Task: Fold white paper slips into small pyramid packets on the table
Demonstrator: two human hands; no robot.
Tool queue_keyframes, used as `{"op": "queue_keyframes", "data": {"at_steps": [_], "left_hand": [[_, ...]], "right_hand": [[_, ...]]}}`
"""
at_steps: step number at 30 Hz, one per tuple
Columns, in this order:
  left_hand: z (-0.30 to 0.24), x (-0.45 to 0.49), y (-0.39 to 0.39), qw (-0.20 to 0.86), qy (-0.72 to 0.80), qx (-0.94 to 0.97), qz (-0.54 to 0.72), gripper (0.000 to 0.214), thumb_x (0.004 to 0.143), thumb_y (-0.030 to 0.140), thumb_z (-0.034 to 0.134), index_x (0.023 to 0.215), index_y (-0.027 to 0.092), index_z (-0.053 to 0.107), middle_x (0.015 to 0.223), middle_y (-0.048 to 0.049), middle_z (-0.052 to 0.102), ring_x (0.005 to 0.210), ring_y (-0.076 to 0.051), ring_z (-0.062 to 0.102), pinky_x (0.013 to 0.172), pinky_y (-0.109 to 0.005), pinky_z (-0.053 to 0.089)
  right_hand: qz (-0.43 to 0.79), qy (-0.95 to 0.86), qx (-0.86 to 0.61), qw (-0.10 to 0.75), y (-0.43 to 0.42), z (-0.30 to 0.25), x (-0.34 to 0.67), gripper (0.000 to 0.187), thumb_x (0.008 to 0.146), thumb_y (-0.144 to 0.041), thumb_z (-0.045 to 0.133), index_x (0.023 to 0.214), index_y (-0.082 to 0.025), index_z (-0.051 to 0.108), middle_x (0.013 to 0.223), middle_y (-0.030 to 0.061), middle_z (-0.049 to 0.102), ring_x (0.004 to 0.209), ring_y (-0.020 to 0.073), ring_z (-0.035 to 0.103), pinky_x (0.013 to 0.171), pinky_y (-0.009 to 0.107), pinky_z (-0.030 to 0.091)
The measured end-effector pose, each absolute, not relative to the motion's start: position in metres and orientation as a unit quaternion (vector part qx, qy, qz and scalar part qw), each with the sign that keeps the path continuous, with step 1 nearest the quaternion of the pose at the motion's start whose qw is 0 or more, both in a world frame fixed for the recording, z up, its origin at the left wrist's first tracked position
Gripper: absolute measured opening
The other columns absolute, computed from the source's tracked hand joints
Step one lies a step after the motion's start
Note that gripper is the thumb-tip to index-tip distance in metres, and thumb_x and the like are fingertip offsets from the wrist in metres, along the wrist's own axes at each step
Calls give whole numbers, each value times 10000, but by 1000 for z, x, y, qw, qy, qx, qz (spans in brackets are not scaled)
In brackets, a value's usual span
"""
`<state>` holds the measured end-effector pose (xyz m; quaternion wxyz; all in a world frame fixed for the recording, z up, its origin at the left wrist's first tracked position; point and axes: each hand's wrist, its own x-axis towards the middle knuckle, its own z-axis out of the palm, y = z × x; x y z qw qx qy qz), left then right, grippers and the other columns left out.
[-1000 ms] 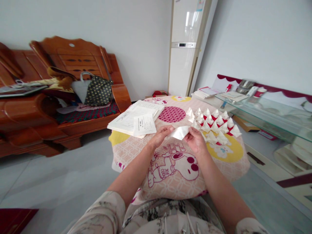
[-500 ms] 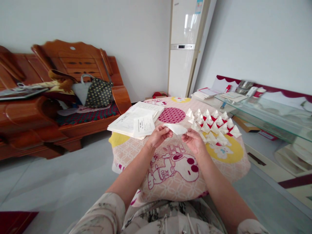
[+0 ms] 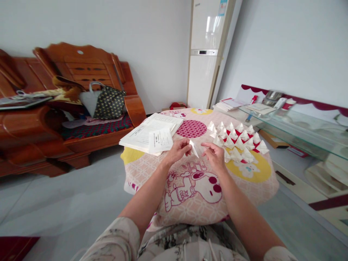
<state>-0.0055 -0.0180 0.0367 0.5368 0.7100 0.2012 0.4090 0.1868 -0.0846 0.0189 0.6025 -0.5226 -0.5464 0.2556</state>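
Pinched in my left hand (image 3: pixel 179 150) is a small piece of folded white paper (image 3: pixel 194 148), its narrow point tilted down to the right. My right hand (image 3: pixel 214 154) is just right of it, apart from the paper, with the index finger stretched toward it and nothing in the fingers. Beyond my right hand stand several folded white paper pyramids (image 3: pixel 233 134) in rows, with red showing between them. Left of my left hand lies a stack of printed paper sheets (image 3: pixel 138 136), with a smaller printed sheet (image 3: pixel 161 140) on top.
A patterned cloth (image 3: pixel 195 195) covers the round table. At right is a glass-topped cabinet (image 3: pixel 301 127) with a cup (image 3: pixel 288 104) and papers. A wooden sofa (image 3: pixel 89 69) with a bag (image 3: pixel 110 103) stands left; a tall white air conditioner (image 3: pixel 202 76) stands behind.
My right hand has let go of the folded paper and drawn slightly away. The paper has turned from lying level between both hands to slanting downward in my left hand.
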Motion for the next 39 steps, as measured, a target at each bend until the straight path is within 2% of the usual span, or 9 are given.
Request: {"op": "queue_keyframes", "data": {"at_steps": [4, 8, 11, 17, 21, 24, 31, 39], "left_hand": [[35, -1, -23, 526, 196, 748, 355, 357, 923, 459, 600, 761, 143, 563, 583, 22, 550, 506, -75, 487, 506, -204, 367], [33, 2, -26, 540, 185, 751, 331, 363, 918, 453, 605, 744, 137, 575, 569, 28, 526, 491, -69, 447, 492, -206, 334], [33, 2, -27, 569, 177, 735, 323, 346, 907, 442, 621, 754, 133, 590, 567, 27, 525, 490, -71, 447, 495, -210, 331], [33, 3, -29, 600, 178, 713, 315, 319, 872, 433, 661, 778, 136, 591, 576, 26, 535, 493, -72, 454, 492, -209, 332], [32, 5, -28, 621, 162, 689, 337, 321, 781, 377, 767, 869, 153, 554, 686, 24, 567, 557, -73, 495, 524, -204, 371], [30, 7, -28, 598, 157, 698, 361, 384, 725, 318, 818, 932, 158, 537, 793, 8, 588, 627, -74, 523, 563, -200, 391], [31, 9, -32, 553, 177, 716, 387, 285, 801, 307, 740, 951, 151, 555, 816, -12, 608, 676, -91, 565, 599, -205, 423], [31, 13, -37, 508, 205, 732, 405, 124, 839, 215, 578, 935, 161, 521, 715, 26, 581, 592, -87, 548, 574, -212, 432]], "right_hand": [[307, -560, -499, 585, -89, 24, 180, 343, 812, -346, 624, 1075, -161, 745, 651, 28, 702, 500, 153, 574, 469, 266, 403], [380, -530, -491, 577, -90, 27, 178, 270, 789, -366, 671, 936, -156, 755, 552, 6, 649, 432, 126, 512, 413, 245, 341], [431, -509, -468, 580, -91, 27, 178, 212, 749, -362, 717, 808, -158, 730, 561, 15, 658, 452, 128, 545, 402, 230, 337], [495, -514, -435, 550, -94, 27, 183, 195, 768, -358, 717, 760, -164, 699, 500, 4, 634, 405, 107, 512, 400, 215, 337], [495, -505, -439, 555, -94, 27, 183, 193, 760, -354, 721, 720, -169, 678, 475, 0, 620, 382, 100, 480, 388, 214, 312], [484, -496, -445, 567, -93, 28, 181, 181, 754, -343, 719, 711, -172, 677, 467, 0, 614, 383, 99, 470, 389, 216, 306], [479, -494, -430, 584, -94, 29, 183, 176, 764, -340, 710, 722, -172, 687, 494, 3, 627, 413, 104, 500, 405, 218, 330], [464, -492, -451, 583, -95, 32, 181, 193, 739, -355, 721, 701, -174, 668, 479, 5, 619, 405, 109, 495, 400, 225, 323]]}}
